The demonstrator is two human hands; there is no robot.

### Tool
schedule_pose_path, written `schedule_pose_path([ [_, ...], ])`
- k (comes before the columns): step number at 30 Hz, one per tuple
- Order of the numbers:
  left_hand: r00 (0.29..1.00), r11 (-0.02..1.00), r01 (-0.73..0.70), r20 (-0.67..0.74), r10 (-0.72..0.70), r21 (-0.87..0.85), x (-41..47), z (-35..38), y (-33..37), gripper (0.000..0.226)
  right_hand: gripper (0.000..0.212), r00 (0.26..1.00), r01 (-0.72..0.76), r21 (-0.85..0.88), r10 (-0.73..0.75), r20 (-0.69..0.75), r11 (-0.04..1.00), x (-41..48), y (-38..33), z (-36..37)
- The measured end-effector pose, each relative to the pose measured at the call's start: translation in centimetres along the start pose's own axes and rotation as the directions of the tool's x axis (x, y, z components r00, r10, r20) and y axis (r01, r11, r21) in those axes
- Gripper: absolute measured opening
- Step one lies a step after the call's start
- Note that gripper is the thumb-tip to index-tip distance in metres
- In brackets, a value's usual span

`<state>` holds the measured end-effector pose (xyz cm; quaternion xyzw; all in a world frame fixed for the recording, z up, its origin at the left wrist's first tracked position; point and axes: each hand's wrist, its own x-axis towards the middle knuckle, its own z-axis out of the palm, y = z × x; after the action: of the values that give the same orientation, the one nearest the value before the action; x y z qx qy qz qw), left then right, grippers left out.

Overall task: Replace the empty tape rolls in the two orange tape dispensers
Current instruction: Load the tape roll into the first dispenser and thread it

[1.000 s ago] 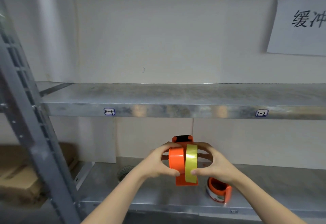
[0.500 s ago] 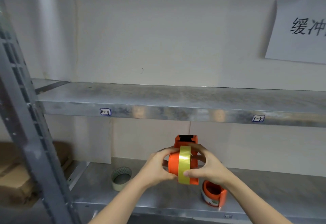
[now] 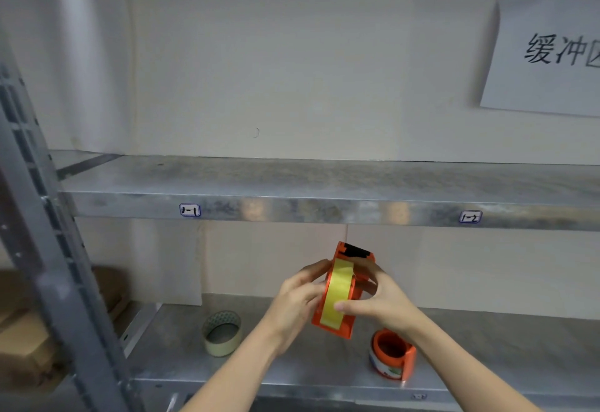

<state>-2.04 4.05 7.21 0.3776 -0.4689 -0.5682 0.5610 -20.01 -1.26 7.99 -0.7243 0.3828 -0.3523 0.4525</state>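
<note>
I hold an orange tape dispenser [image 3: 347, 320] in the air over the lower shelf, tilted a little to the right. A yellow tape roll [image 3: 337, 291] sits in it, edge towards me. My left hand [image 3: 297, 301] grips the dispenser's left side. My right hand [image 3: 381, 298] grips the right side, its fingers curled over the top and its thumb on the yellow roll. A second orange tape dispenser [image 3: 393, 354] stands on the lower shelf [image 3: 292, 369], below my right wrist.
A pale tape roll [image 3: 222, 333] lies on the lower shelf at the left. An upper metal shelf [image 3: 324, 184] runs across above my hands. A grey slotted upright [image 3: 42, 249] stands at the left, with cardboard boxes [image 3: 22, 330] behind it. A paper sign [image 3: 552, 54] hangs on the wall.
The dispenser has tilted to the right and my hands have shifted around it. The view has moved, and the pale roll on the shelf has come into sight.
</note>
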Motion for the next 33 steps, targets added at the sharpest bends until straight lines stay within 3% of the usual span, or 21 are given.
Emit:
schedule_pose_path([
  [2,0.998,1.0,-0.027,-0.06,0.027,-0.01,0.0,0.3,-0.2,0.039,0.078,1.0,0.004,0.025,-0.004,-0.005,1.0,0.1,-0.2,0.1],
  [4,0.995,0.999,-0.033,-0.098,0.031,-0.022,0.0,0.5,-0.5,0.048,0.077,1.0,0.018,0.046,-0.018,-0.004,0.999,0.1,-0.4,0.2],
  [6,0.995,0.999,-0.018,-0.101,0.013,-0.048,0.1,0.8,-0.6,0.055,0.077,1.0,0.026,0.055,-0.026,-0.001,0.998,0.3,-0.6,0.2],
  [13,0.995,0.988,0.068,-0.069,-0.078,-0.142,0.5,1.6,-0.4,0.042,0.086,0.998,0.069,-0.009,-0.069,0.015,0.998,0.1,-0.6,0.1],
  [17,0.989,0.988,0.066,-0.12,-0.083,-0.143,0.7,1.7,-1.1,0.036,0.072,0.994,0.102,-0.068,-0.098,0.057,0.992,-0.2,-1.0,-0.3],
  [22,0.985,0.996,0.042,-0.166,-0.055,-0.081,0.7,1.7,-1.9,0.046,0.035,0.983,0.166,-0.125,-0.173,-0.053,0.978,0.2,-1.8,-1.6],
  [27,0.981,0.998,0.054,-0.185,-0.059,-0.03,0.8,1.6,-2.1,0.041,0.003,0.974,0.183,-0.157,-0.2,-0.103,0.971,0.8,-2.0,-1.6],
  [29,0.981,0.999,0.051,-0.188,-0.05,0.0,0.7,1.8,-2.0,0.047,0.009,0.973,0.173,-0.154,-0.193,-0.126,0.973,1.1,-2.1,-1.4],
  [33,0.982,0.998,0.04,-0.187,-0.031,0.041,0.5,2.1,-1.8,0.03,0.014,0.976,0.138,-0.135,-0.158,-0.152,0.981,1.6,-2.2,-1.0],
])
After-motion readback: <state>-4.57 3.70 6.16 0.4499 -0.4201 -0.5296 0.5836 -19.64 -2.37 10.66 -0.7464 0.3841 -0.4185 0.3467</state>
